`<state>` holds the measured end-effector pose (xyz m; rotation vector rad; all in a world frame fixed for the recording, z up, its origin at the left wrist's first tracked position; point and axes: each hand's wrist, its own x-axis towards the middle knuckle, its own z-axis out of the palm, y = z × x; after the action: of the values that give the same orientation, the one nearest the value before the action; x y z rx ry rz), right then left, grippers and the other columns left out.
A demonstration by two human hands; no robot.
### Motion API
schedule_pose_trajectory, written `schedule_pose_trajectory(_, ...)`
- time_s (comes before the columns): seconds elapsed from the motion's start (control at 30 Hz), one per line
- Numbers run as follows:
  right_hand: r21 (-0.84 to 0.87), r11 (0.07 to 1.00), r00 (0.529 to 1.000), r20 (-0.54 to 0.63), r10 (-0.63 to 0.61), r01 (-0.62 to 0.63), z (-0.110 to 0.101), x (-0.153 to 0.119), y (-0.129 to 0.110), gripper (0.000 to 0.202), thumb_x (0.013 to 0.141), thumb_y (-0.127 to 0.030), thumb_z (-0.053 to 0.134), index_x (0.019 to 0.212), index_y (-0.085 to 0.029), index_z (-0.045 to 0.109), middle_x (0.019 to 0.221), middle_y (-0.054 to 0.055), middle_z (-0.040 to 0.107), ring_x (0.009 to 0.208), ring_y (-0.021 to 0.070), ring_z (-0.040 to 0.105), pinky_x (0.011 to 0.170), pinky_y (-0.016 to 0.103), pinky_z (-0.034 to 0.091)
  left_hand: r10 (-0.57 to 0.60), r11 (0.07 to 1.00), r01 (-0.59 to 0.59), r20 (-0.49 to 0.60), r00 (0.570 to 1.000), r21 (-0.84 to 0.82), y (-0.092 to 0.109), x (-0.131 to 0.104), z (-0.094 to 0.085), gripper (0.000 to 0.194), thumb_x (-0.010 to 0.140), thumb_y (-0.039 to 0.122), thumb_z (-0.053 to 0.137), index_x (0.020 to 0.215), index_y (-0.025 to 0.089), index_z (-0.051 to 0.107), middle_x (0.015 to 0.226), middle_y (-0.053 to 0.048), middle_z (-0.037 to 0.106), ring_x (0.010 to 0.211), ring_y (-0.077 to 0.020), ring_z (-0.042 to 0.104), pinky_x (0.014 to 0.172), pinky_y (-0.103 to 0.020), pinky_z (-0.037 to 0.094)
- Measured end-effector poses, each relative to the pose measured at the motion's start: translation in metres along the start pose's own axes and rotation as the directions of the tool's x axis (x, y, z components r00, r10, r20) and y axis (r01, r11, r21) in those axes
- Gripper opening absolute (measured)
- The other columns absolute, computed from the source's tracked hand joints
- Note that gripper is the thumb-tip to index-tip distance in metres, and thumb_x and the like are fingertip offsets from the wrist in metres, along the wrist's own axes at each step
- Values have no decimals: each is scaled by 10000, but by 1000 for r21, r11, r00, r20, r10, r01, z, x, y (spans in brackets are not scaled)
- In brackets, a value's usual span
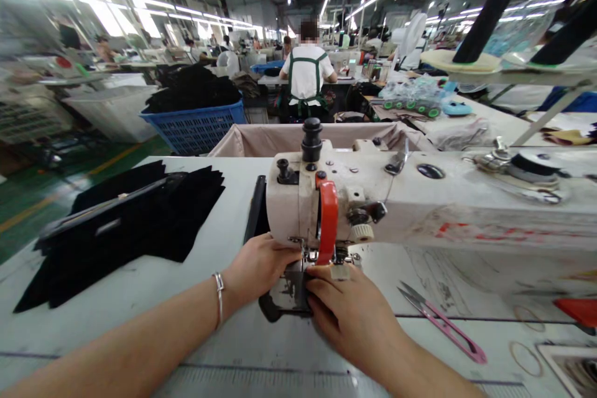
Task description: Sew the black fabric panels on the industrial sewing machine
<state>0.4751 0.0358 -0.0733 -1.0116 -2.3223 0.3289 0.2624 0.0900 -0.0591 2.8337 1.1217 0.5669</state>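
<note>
A white sewing machine [289, 199] with an orange-red guard [328, 221] stands right in front of me. From the left, my left hand [263, 264] reaches to the needle area, its fingers closed and fingertips by the presser foot. My right hand [347, 305] is on the other side with curled fingers, just below the guard. Dark material shows at its fingertips, but what either hand pinches is mostly hidden. Between the hands lies the metal needle plate [285, 292]. A narrow black piece [255, 208] sticks out behind the machine head.
Stacked black fabric pieces [140, 211] lie on the table's left. Pink-handled thread snips [448, 323] rest at right. Beyond the table are a blue basket [196, 127] of black fabric and a cloth-lined bin [265, 140]. Thread cones [487, 22] stand upper right; a person [308, 74] sits ahead.
</note>
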Motion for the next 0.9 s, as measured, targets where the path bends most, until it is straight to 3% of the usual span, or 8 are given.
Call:
schedule_pose_trajectory(0.23,23,1000,1000,-14,1,-1,-4,-2,0,200,896,-130,538,1054,-174,653,1041,83,682,1010,219,600,907,399,476,-94,995,96,71,993,-27,16,4,-20,216,874,98,533,899,210,715,897,-4,743,835,-190,687,776,-309,547)
schedule_pose_trajectory(0.4,-9,996,995,-49,-88,88,-5,-6,2,350,869,-75,515,1184,-189,616,1089,69,691,1030,217,606,904,408,495,-78,973,114,183,980,-199,34,-6,-36,228,859,152,600,1045,222,713,1105,-13,727,1011,-193,670,957,-355,511)
schedule_pose_trajectory(0.57,-53,992,991,-64,-121,117,-5,-7,1,347,868,-82,531,1189,-180,619,1119,74,682,1020,212,610,904,403,500,-84,979,104,118,989,-176,45,-26,-27,327,857,137,574,1167,195,663,1255,-62,650,1137,-229,601,1035,-457,467)
schedule_pose_trajectory(0.7,-66,993,993,-56,-103,100,-3,-8,0,375,837,-55,522,1176,-174,629,1096,84,684,1039,222,602,899,400,505,-60,985,74,92,994,-154,41,-26,-19,317,861,137,556,1159,169,659,1255,-78,649,1135,-237,601,1028,-470,476)
schedule_pose_trajectory(0.9,28,999,999,-18,-42,42,-6,-9,4,413,793,-39,502,1151,-186,646,1097,67,692,1035,218,604,949,423,465,-11,996,24,151,989,-81,42,-23,-30,329,898,206,560,1216,144,616,1264,-100,638,1163,-255,588,1006,-474,499)
